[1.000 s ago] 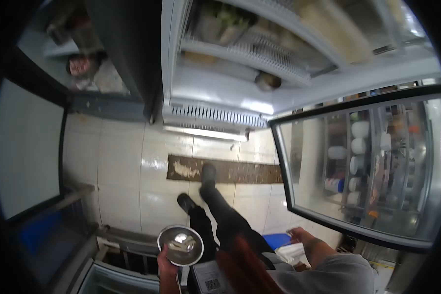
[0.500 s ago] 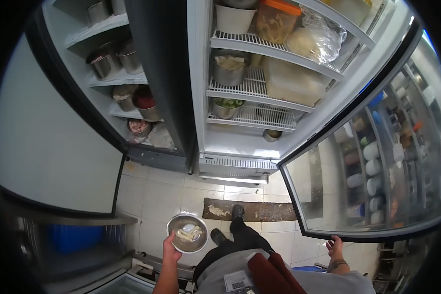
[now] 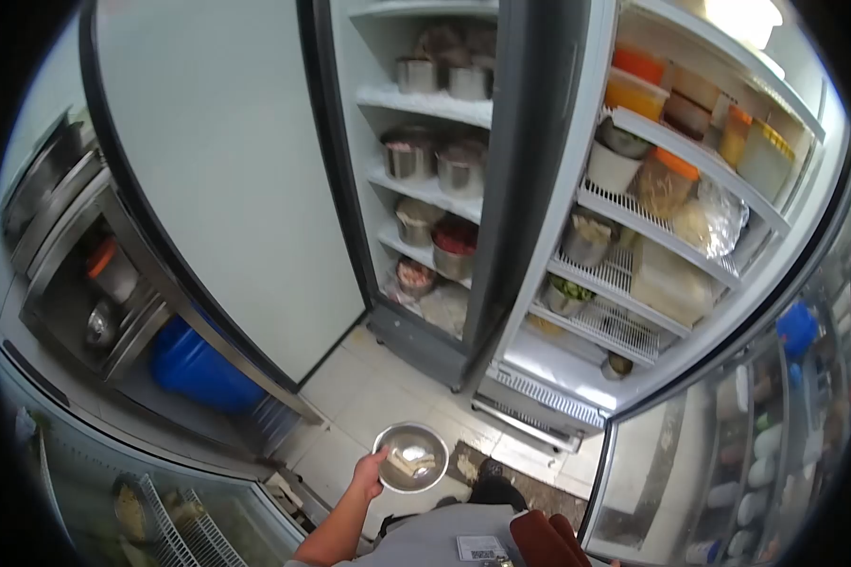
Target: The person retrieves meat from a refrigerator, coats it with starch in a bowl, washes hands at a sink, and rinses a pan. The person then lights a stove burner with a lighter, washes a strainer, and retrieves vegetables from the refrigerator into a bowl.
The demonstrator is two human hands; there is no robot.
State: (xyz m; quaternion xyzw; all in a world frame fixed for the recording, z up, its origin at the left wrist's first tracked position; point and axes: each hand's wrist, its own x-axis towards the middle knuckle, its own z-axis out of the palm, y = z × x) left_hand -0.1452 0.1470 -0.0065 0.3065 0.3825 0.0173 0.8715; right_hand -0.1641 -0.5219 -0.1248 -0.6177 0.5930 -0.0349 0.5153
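Observation:
My left hand (image 3: 369,474) grips the left rim of a round metal bowl (image 3: 384,455), fingers closed on its edge. Several pale, stick-like pieces (image 3: 414,463) lie in the bowl, next to a shiny bright patch that I cannot make out. The bowl is held above the tiled floor, in front of my body. Of my right hand only a sliver of skin shows at the bottom edge, by the corner of the open glass door (image 3: 652,491); its fingers are cut off from view.
An open fridge (image 3: 563,416) on the right holds tubs, pots and a foil-like wrapped bundle. Left of it, another open fridge (image 3: 425,326) holds metal pots, its wide door (image 3: 227,170) swung left. A blue container (image 3: 199,364) sits under the steel counter. A dirty mat (image 3: 539,489) lies by my feet.
My view has turned left, bringing the counter and a lower glass-topped unit into sight. My left hand still holds the bowl. My right hand, earlier at the glass door's edge, has nearly left the frame.

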